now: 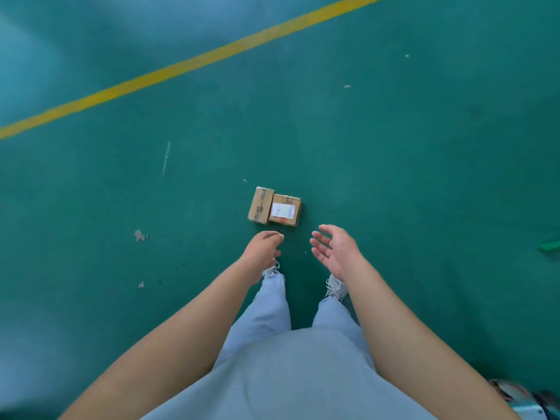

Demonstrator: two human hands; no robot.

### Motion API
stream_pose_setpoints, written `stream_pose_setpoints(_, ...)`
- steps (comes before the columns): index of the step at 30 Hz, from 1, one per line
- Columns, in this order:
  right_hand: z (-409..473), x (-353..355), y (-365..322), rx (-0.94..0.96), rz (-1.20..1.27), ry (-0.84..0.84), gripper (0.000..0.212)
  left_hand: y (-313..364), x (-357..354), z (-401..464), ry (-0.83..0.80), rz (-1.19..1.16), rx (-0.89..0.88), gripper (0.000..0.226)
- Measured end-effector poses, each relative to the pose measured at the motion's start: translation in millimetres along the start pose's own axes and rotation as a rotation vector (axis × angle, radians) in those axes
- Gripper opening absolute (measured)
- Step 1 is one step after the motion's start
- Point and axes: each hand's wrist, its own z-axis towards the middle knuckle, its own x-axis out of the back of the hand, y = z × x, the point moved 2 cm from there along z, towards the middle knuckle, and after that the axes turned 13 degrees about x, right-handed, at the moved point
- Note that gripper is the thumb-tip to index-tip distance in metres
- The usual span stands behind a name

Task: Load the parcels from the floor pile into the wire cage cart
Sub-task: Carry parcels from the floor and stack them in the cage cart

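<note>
Two small cardboard parcels lie side by side on the green floor just ahead of my feet. The left parcel (261,205) is narrow with printed tape along it. The right parcel (285,210) carries a white shipping label on top. My left hand (263,249) hangs above the floor just short of the left parcel, fingers loosely curled and holding nothing. My right hand (332,249) is to the right of it, palm turned inward, fingers spread and empty. Neither hand touches a parcel. The wire cage cart is out of sight.
A yellow painted line (194,62) runs diagonally across the far floor. A green object (550,246) pokes in at the right edge. Something patterned (527,398) sits at the bottom right corner. Scuffs and small debris dot the floor.
</note>
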Motion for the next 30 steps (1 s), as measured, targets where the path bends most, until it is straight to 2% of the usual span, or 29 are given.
stream_pose_setpoints(4, 25.4, -25.3, 5.7, -0.029, -0.068, 0.013, 0.015, -3.5, 29.0, 35.0, -0.021, -0.053, 0.060, 0.019)
stream_pose_setpoints(9, 62.5, -65.0, 18.3, -0.044, -0.148, 0.074, 0.017, 11.1, 70.1, 87.1, -0.051, -0.084, 0.113, 0.025)
stream_pose_setpoints(12, 86.5, -97.9, 31.3, -0.049, -0.226, 0.097, 0.020, 25.2, 99.5, 121.0, -0.083, -0.061, 0.143, 0.009)
stream_pose_setpoints(15, 116.1, -125.8, 41.8, -0.032, -0.313, 0.080, 0.024, 44.4, 121.1, 164.7, -0.086, -0.013, 0.134, 0.011)
stream_pose_setpoints(17, 139.4, -137.5, 48.8, -0.032, -0.354, 0.077, 0.025, 55.8, 131.0, 196.0, -0.057, 0.025, 0.132, 0.021)
stream_pose_setpoints(23, 216.0, -142.9, 77.4, -0.085, -0.435, 0.100, 0.027, 72.4, 132.2, 283.5, -0.050, 0.042, 0.191, 0.017)
stream_pose_setpoints(30, 330.2, -127.1, 120.3, -0.215, -0.424, 0.104, 0.027, 65.9, 89.4, 410.4, -0.053, 0.026, 0.271, 0.024)
